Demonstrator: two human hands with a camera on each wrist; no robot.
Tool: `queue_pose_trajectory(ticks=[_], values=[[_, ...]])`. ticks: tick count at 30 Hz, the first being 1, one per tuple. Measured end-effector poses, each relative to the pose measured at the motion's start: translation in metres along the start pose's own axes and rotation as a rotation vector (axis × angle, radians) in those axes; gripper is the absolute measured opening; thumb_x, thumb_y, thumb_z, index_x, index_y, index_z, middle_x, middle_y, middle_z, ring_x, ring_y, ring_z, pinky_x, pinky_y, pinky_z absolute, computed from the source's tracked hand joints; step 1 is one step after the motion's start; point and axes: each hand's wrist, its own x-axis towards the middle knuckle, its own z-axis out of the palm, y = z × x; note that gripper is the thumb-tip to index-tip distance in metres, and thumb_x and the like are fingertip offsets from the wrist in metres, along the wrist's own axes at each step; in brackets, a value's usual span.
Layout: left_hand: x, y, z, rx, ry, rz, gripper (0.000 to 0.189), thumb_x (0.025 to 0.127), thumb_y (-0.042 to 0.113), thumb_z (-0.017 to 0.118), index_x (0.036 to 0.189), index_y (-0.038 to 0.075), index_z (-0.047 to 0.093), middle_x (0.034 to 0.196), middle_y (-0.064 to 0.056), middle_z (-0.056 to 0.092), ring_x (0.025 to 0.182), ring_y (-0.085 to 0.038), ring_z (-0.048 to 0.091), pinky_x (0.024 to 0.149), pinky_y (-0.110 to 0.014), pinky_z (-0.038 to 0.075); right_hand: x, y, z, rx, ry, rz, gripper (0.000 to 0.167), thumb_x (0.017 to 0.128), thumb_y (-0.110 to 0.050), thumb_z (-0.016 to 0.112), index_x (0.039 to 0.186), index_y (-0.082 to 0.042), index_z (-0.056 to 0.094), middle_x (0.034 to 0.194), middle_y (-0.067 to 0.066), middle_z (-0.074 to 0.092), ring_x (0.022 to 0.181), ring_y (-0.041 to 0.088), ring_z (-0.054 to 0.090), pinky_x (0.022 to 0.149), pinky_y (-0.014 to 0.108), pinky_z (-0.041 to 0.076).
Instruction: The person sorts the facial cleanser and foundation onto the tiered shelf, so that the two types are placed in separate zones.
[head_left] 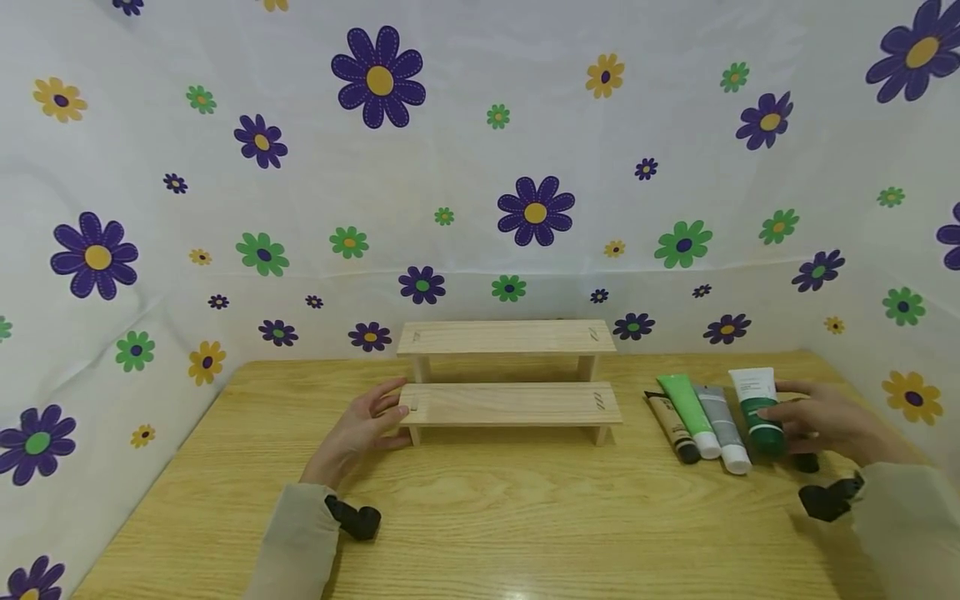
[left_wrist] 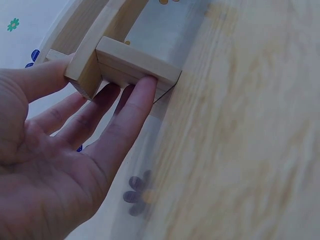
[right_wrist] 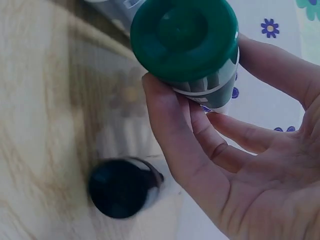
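My left hand point(head_left: 363, 421) grips the left end of the lower board of a two-step wooden shelf point(head_left: 510, 405). In the left wrist view the thumb lies at the board's end, and the fingers reach underneath to the wooden leg point(left_wrist: 137, 62). At the right, my right hand point(head_left: 825, 421) holds a white and green squeeze tube point(head_left: 757, 408) between thumb and fingers. Its round green cap point(right_wrist: 184, 37) faces the right wrist camera. Below this hand lies another tube with a black cap point(right_wrist: 120, 189), mostly hidden in the head view.
Left of the held tube, a tan tube with a black cap point(head_left: 672, 427), a green tube point(head_left: 688, 415) and a grey tube point(head_left: 722, 425) lie side by side on the wood-grain table point(head_left: 525, 508). A flower-printed sheet point(head_left: 450, 150) hangs behind and at both sides.
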Motion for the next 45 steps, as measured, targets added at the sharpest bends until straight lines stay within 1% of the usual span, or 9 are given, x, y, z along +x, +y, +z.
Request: queue_pose_trajectory(ticks=[4, 7, 12, 19, 26, 32, 37, 39, 45], values=[[-0.001, 0.000, 0.000, -0.008, 0.001, -0.001, 0.062, 0.107, 0.006, 0.051, 0.160, 0.000, 0.021, 0.155, -0.033, 0.031, 0.136, -0.051, 0.041, 0.097, -0.053, 0.052, -0.002, -0.005, 0.000, 0.008, 0.023, 0.008, 0.083, 0.103, -0.014, 0.055, 0.148, 0.021, -0.004, 0.120, 0.032, 0.052, 0.091, 0.022, 0.060, 0.083, 0.043, 0.059], [-0.001, 0.001, 0.001, -0.008, 0.009, -0.005, 0.061, 0.107, 0.005, 0.051, 0.160, 0.000, 0.022, 0.155, -0.034, 0.032, 0.135, -0.050, 0.042, 0.097, -0.054, 0.052, -0.001, -0.011, 0.001, 0.007, 0.025, 0.010, 0.083, 0.104, -0.015, 0.055, 0.149, 0.020, -0.005, 0.124, 0.038, 0.047, 0.092, 0.022, 0.059, 0.082, 0.042, 0.059], [-0.002, 0.002, 0.002, -0.001, 0.021, -0.008, 0.061, 0.106, 0.006, 0.052, 0.160, 0.000, 0.023, 0.155, -0.033, 0.033, 0.134, -0.050, 0.044, 0.097, -0.053, 0.052, 0.001, -0.018, 0.003, 0.032, 0.006, -0.043, 0.080, 0.105, -0.014, 0.052, 0.150, 0.019, -0.005, 0.134, 0.044, 0.039, 0.097, 0.022, 0.061, 0.085, 0.042, 0.058], [-0.003, 0.003, 0.001, -0.004, 0.015, -0.010, 0.062, 0.106, 0.007, 0.052, 0.161, 0.002, 0.022, 0.157, -0.031, 0.031, 0.136, -0.051, 0.042, 0.098, -0.052, 0.052, -0.001, -0.032, 0.011, 0.040, 0.036, -0.128, 0.079, 0.105, -0.014, 0.054, 0.151, 0.020, -0.002, 0.132, 0.039, 0.045, 0.096, 0.019, 0.064, 0.085, 0.045, 0.059], [-0.003, 0.002, 0.000, -0.009, 0.009, -0.005, 0.061, 0.107, 0.007, 0.051, 0.161, 0.002, 0.021, 0.157, -0.031, 0.030, 0.136, -0.051, 0.042, 0.098, -0.051, 0.052, -0.002, -0.044, 0.017, 0.063, 0.045, -0.169, 0.078, 0.106, -0.012, 0.053, 0.150, 0.021, -0.004, 0.133, 0.039, 0.044, 0.094, 0.011, 0.064, 0.085, 0.046, 0.059], [-0.003, 0.002, 0.002, 0.001, 0.025, -0.013, 0.060, 0.107, 0.005, 0.051, 0.160, 0.002, 0.024, 0.156, -0.032, 0.033, 0.134, -0.050, 0.045, 0.096, -0.051, 0.053, -0.001, -0.049, 0.022, 0.099, 0.055, -0.219, 0.077, 0.107, -0.011, 0.052, 0.152, 0.018, -0.002, 0.122, 0.020, 0.055, 0.092, 0.009, 0.064, 0.084, 0.043, 0.060], [-0.002, 0.001, 0.002, 0.002, 0.037, -0.018, 0.060, 0.106, 0.004, 0.051, 0.160, 0.002, 0.024, 0.155, -0.032, 0.034, 0.133, -0.050, 0.046, 0.095, -0.051, 0.054, 0.000, -0.056, 0.028, 0.110, 0.053, -0.239, 0.080, 0.106, -0.013, 0.053, 0.153, 0.016, -0.005, 0.135, 0.037, 0.040, 0.093, 0.008, 0.063, 0.084, 0.041, 0.059], [-0.002, 0.001, 0.002, -0.001, 0.037, -0.016, 0.060, 0.106, 0.004, 0.051, 0.160, 0.002, 0.024, 0.155, -0.032, 0.034, 0.132, -0.050, 0.046, 0.095, -0.051, 0.054, -0.001, -0.059, 0.030, 0.112, 0.054, -0.246, 0.081, 0.106, -0.014, 0.054, 0.154, 0.015, -0.005, 0.138, 0.039, 0.037, 0.093, 0.008, 0.063, 0.084, 0.040, 0.059], [-0.001, 0.000, 0.003, -0.003, 0.044, -0.017, 0.060, 0.106, 0.004, 0.051, 0.159, 0.001, 0.025, 0.154, -0.033, 0.034, 0.131, -0.049, 0.047, 0.094, -0.051, 0.054, -0.001, -0.065, 0.035, 0.108, 0.044, -0.277, 0.081, 0.107, -0.014, 0.054, 0.155, 0.013, -0.005, 0.129, 0.024, 0.049, 0.095, 0.010, 0.064, 0.083, 0.036, 0.059]])
